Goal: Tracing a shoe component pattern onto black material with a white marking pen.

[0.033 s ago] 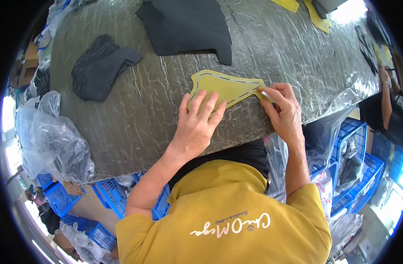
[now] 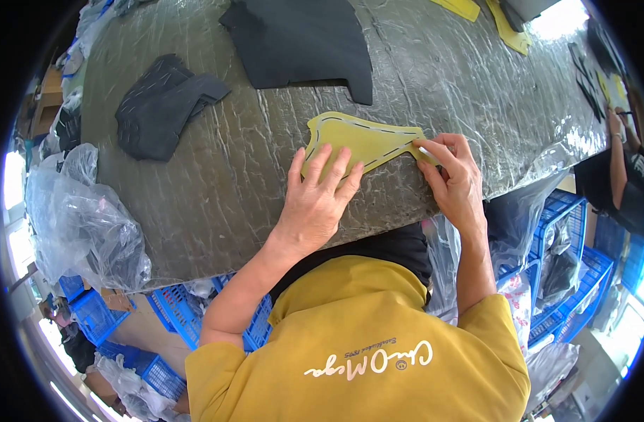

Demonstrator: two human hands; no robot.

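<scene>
A flat yellow template (image 2: 360, 144) with dark and pale dashes along its edges lies on the plastic-covered table (image 2: 216, 204) in front of me. My left hand (image 2: 313, 207) rests on its lower left part, fingers spread and pressing it flat. At its narrow right end, my right hand (image 2: 454, 176) pinches a slim white pen-like stick (image 2: 424, 150), its end touching the template's tip. The stick's far part is hidden by my fingers. Beyond the template lies a large dark grey cut piece (image 2: 301, 46).
A folded dark piece with pale marks (image 2: 163, 109) lies at the left. More yellow pieces (image 2: 508, 28) sit at the far right. Clear plastic bags (image 2: 90, 218) hang over the left edge. Blue crates (image 2: 568, 274) stand below the table. Another person's arm (image 2: 617, 155) shows at far right.
</scene>
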